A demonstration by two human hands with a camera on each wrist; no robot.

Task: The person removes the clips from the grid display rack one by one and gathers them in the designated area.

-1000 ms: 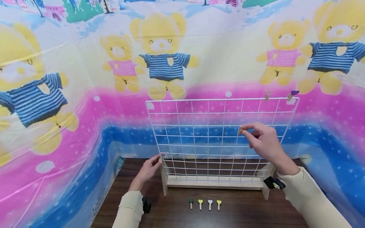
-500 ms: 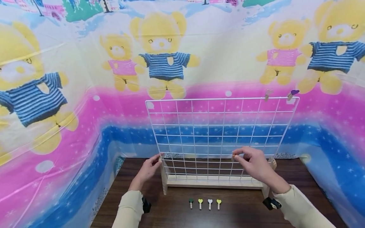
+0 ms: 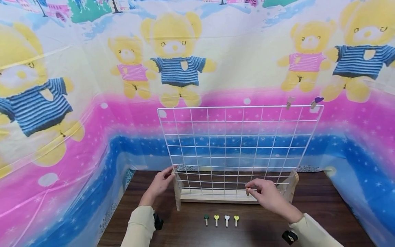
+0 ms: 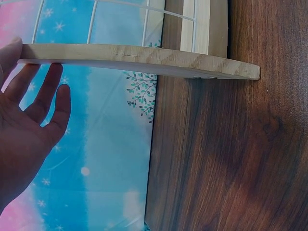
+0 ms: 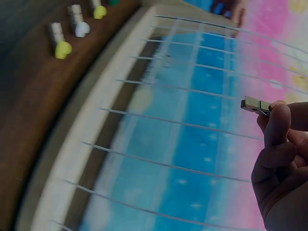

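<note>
My right hand (image 3: 265, 193) pinches a small wooden clothespin (image 5: 252, 104) between thumb and forefinger, in front of the lower right of a white wire grid (image 3: 225, 147). A bit of orange shows at the clothespin's pinched end; the rest of that end is hidden by the fingers. At the grid's left side, my left hand (image 3: 158, 183) holds the wooden side piece (image 4: 144, 57) of the stand, thumb on one face and fingers on the other. On the grid's top wire, near the right corner, sit a pale heart clothespin (image 3: 289, 103) and a purple heart clothespin (image 3: 317, 101).
In front of the stand, several heart clothespins lie in a row on the dark wood table (image 3: 191, 236): a dark green one (image 3: 206, 220), a white one (image 3: 227, 220) and yellow ones (image 3: 236, 220). A patterned bear cloth (image 3: 234, 68) hangs behind and on both sides.
My right hand has come down and slightly left across the front of the grid, carrying the clothespin. The left hand stays at the stand's left side.
</note>
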